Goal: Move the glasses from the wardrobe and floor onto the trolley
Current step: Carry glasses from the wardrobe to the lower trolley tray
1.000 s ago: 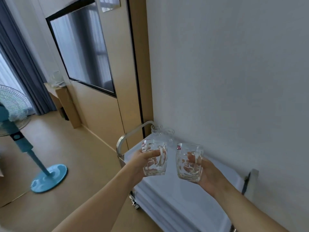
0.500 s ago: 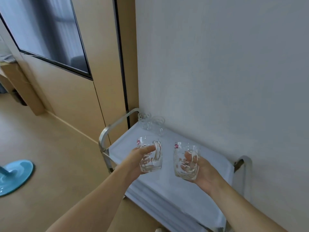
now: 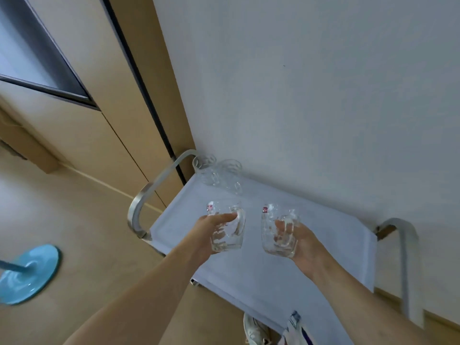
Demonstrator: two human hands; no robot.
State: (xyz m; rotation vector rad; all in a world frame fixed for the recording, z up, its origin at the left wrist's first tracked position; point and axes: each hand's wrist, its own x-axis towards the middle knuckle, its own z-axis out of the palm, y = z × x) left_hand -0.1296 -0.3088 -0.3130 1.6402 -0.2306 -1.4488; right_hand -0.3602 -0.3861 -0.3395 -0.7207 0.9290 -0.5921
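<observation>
a person's left hand (image 3: 211, 229) grasps one glass mug (image 3: 227, 227) and the right hand (image 3: 302, 241) grasps another mug (image 3: 277, 231), both held upright, side by side above the trolley (image 3: 323, 227). two more glasses (image 3: 216, 171) stand on its white top beyond the hands, against the wall (image 3: 311, 83).

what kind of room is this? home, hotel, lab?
Likely a hotel or serviced room, not certain: a steel-handled service trolley stands against a white wall, beside wood-panelled built-in joinery. Each hand holds a glass mug above it.
</observation>
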